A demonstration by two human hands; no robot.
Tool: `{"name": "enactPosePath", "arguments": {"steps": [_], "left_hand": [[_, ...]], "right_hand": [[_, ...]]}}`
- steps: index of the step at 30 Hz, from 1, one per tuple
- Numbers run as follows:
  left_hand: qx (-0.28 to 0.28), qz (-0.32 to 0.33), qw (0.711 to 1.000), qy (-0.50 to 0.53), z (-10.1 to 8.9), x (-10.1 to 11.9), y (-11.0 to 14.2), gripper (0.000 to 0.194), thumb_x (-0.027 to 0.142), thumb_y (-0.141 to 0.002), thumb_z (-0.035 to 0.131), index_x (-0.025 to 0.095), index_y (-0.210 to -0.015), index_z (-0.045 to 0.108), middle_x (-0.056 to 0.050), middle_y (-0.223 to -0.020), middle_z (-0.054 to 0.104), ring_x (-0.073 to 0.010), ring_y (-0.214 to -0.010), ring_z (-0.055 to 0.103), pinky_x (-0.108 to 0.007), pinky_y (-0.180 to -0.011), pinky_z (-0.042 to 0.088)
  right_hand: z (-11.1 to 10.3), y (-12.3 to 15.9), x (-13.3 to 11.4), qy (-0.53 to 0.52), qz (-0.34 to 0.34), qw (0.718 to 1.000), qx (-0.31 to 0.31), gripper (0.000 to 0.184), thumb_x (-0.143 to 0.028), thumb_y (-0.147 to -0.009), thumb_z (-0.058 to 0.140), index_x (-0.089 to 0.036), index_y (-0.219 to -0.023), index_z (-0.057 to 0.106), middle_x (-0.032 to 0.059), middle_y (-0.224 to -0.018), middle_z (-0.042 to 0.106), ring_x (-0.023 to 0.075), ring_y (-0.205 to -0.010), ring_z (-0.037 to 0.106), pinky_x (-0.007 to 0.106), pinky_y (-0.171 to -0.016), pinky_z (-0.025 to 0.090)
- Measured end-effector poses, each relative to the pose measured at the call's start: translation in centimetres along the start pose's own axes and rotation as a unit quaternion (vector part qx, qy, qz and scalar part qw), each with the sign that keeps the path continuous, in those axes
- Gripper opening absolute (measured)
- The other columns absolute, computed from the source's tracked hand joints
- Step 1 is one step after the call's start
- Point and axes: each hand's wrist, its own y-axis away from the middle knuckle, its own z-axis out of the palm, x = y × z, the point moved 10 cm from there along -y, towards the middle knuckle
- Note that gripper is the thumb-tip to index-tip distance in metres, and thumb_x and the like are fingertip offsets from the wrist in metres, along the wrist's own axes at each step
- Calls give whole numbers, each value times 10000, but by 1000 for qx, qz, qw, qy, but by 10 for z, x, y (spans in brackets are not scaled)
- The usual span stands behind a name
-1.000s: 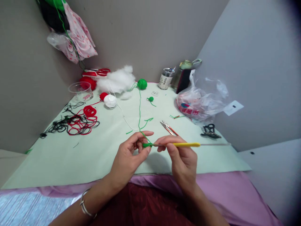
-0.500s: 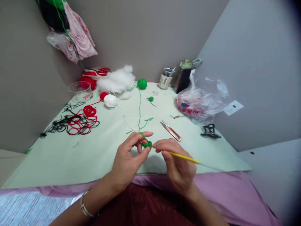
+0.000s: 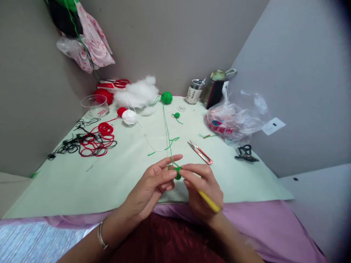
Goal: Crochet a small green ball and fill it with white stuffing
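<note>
Between my two hands sits a small green crochet piece point(image 3: 178, 173). My left hand point(image 3: 156, 179) pinches its left side with thumb and fingers, and green yarn point(image 3: 170, 148) runs over the raised index finger. In my right hand point(image 3: 204, 186) is a crochet hook with a yellow handle point(image 3: 208, 201); its tip is hidden at the crochet piece, close to my right fingertips. The yarn leads back across the table to a green ball of yarn point(image 3: 166, 98). A little green ball with a tail point(image 3: 177, 115) lies nearer.
Thread snips point(image 3: 200, 152) lie just beyond my right hand. A plastic bag point(image 3: 233, 120) and a black claw clip point(image 3: 246, 153) are at the right. White stuffing point(image 3: 138, 93), a white yarn ball point(image 3: 129, 117), a clear cup point(image 3: 95, 106) and tangled red cord point(image 3: 101, 146) occupy the left side.
The green piece has turned downward and shifted slightly right between my fingers. My right hand has swung the hook's handle to a steeper slant towards me. The yarn strand has moved right.
</note>
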Motion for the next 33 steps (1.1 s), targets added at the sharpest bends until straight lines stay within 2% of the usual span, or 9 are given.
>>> {"name": "enactPosePath", "arguments": {"steps": [4,9,14,17,19,22,26,28,33], "left_hand": [[12,43,999,-10,-3,13,-1,391,251,-797,843,180,-1179,793,26,-755,498,-59,-603,322,-184,-546,301],[15,81,988,-129,1,18,3,379,308,-829,821,251,-1203,790,-17,-882,594,-127,-778,492,-227,-676,403],[60,117,983,-131,-9,18,3,449,324,-813,856,292,-1251,764,6,-896,614,-111,-791,516,-232,-783,434],[52,69,995,-59,-9,5,0,467,323,-831,839,273,-1287,751,-4,-916,644,-95,-772,519,-210,-757,434],[27,14,999,-8,-6,-6,-3,423,305,-821,840,228,-1233,782,-30,-970,663,-87,-760,514,-202,-730,441],[14,-21,999,35,-5,-8,-4,364,258,-790,854,191,-1145,818,-37,-970,656,-76,-739,504,-198,-728,464],[24,12,1000,-6,-8,4,-4,303,250,-797,852,203,-1095,831,-4,-843,626,-71,-712,504,-185,-725,454],[15,35,998,-52,-4,7,-3,312,256,-801,856,232,-1110,825,-8,-889,668,-85,-773,546,-186,-751,449],[-20,79,988,-134,2,8,2,342,311,-889,795,320,-1230,771,-16,-1063,734,-143,-1004,619,-247,-929,450]], "right_hand": [[-6,-3,34,-191,172,964,62,227,-143,-1017,536,-241,-1011,741,34,-855,716,177,-769,661,324,-676,560],[8,-7,38,-232,207,950,33,196,-176,-1013,579,-246,-997,762,33,-913,759,163,-768,685,304,-670,579],[8,-3,18,-109,115,987,4,279,-91,-974,608,-269,-1126,760,41,-959,747,172,-845,711,311,-730,607],[12,3,-2,17,-4,1000,-12,418,-61,-920,676,-286,-1267,737,82,-1097,742,212,-955,725,344,-764,622],[11,6,-3,27,-22,999,-3,454,-58,-918,676,-299,-1300,721,86,-1113,741,220,-963,726,352,-742,623],[5,2,16,-71,63,995,24,365,-66,-956,620,-289,-1215,746,64,-1021,751,200,-903,717,345,-733,608],[1,2,49,-250,223,939,82,205,-169,-1012,575,-242,-1001,767,28,-841,719,147,-696,650,290,-625,550],[7,2,52,-296,250,919,71,185,-224,-1015,590,-238,-960,766,24,-830,716,140,-671,636,281,-607,536],[14,4,51,-262,255,930,38,162,-242,-999,630,-252,-977,790,37,-910,773,163,-778,679,293,-687,554]]}}
